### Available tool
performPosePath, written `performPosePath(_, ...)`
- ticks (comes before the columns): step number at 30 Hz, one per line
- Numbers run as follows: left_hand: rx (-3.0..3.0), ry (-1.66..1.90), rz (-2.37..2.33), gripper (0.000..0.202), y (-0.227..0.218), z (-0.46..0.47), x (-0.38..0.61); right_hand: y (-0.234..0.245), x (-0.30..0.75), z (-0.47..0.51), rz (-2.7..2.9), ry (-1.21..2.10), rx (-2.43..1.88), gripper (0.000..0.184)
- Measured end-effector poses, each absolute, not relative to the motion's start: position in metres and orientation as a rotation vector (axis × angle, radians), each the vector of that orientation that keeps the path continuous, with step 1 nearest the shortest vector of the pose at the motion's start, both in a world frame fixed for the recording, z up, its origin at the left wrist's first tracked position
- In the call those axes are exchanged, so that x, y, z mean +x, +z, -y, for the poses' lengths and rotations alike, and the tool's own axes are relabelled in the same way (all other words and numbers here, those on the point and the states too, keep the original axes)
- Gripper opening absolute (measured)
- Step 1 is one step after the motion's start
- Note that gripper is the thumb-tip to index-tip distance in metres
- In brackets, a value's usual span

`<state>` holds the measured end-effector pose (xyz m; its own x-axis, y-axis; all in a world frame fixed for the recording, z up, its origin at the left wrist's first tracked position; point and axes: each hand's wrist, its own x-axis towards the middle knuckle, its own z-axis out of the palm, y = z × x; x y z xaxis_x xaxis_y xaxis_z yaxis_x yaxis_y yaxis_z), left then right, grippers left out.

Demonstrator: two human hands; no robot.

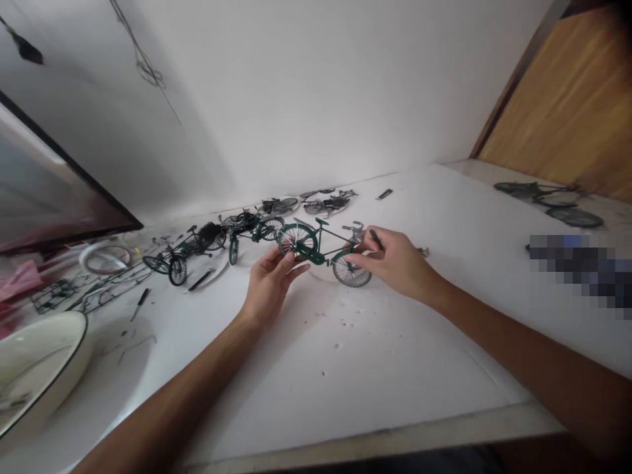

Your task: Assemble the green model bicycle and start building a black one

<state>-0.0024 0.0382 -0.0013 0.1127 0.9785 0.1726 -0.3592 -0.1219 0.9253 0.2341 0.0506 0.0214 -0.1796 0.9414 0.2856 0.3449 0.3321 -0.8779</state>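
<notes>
A green model bicycle (320,253) with grey handlebars and spoked wheels is held upright just above the white table (395,368). My left hand (273,282) is closed around the lower part of its rear wheel, thumb in front. At the front end, my right hand (390,259) pinches the bicycle near the handlebars and front fork. A thin dark stick-like tool (376,239) juts up from between the right hand's fingers; its other end is hidden. The front wheel hangs below the right fingertips.
Several model bicycles and tricycles (202,238) stand at the back left by the wall. A cream basin (54,342) occupies the near left. Closer in lies a small black-handled tool (141,303). Another green bicycle (543,196) lies at the far right, near a pixelated patch.
</notes>
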Motion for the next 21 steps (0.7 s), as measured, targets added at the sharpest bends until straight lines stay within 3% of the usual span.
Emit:
performPosePath(12, 1.492, 1.380, -0.916, 0.031, 0.008, -0.026, 0.004, 0.015, 0.245, -0.065, 1.407, 1.148, -0.951, 0.041)
performPosePath(21, 1.623, 1.311, -0.737, 0.039, 0.008, -0.039, -0.014, 0.028, 0.246, -0.060, 1.166, 1.458, -0.645, 0.036)
